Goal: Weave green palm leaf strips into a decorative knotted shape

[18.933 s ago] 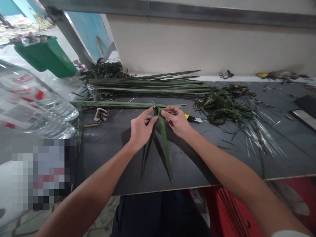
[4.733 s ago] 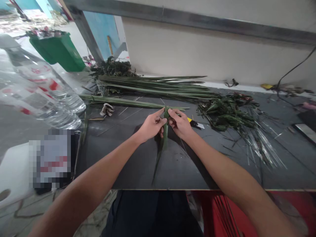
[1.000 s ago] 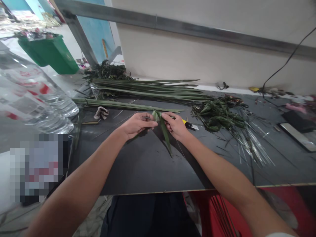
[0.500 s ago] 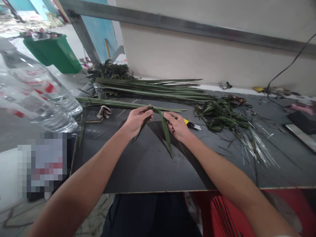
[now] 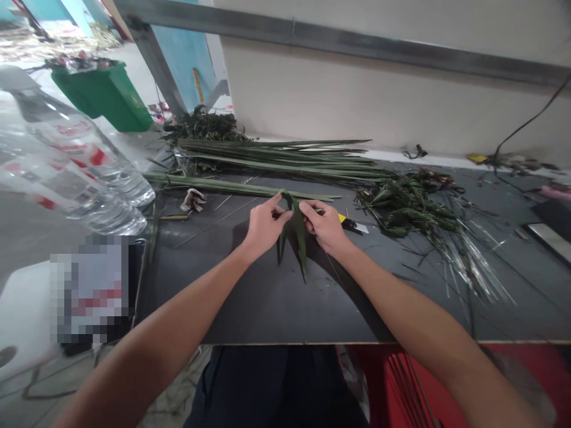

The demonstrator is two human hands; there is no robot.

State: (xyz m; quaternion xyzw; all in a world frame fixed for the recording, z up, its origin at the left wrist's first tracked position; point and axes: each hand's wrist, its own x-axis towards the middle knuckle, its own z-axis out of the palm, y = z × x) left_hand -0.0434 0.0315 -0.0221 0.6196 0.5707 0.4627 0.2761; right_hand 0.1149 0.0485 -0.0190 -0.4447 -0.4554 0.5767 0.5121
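Note:
Between my hands a long green leaf strip (image 5: pixel 299 241) is bent over at the top, its pointed ends hanging down above the dark table (image 5: pixel 250 303). My left hand (image 5: pixel 267 223) pinches the strip near its fold, the index finger stretched along the top. On the other side, my right hand (image 5: pixel 325 224) grips the strip between thumb and curled fingers. A thin wire or stem trails below the right hand. Just beyond that hand lies a yellow and black cutter knife (image 5: pixel 354 224), partly hidden by the fingers.
Long leaf strips (image 5: pixel 276 160) lie along the back of the table. Woven green leaf pieces (image 5: pixel 401 205) with thin shiny stems sit at the right. Water bottles (image 5: pixel 84 154) stand at the left, a green bin (image 5: pixel 104 95) behind. A phone-like slab (image 5: pixel 551 241) lies far right.
My left hand has moved right, closer to my right hand. The strip's two hanging ends have come closer together. The view has shifted slightly.

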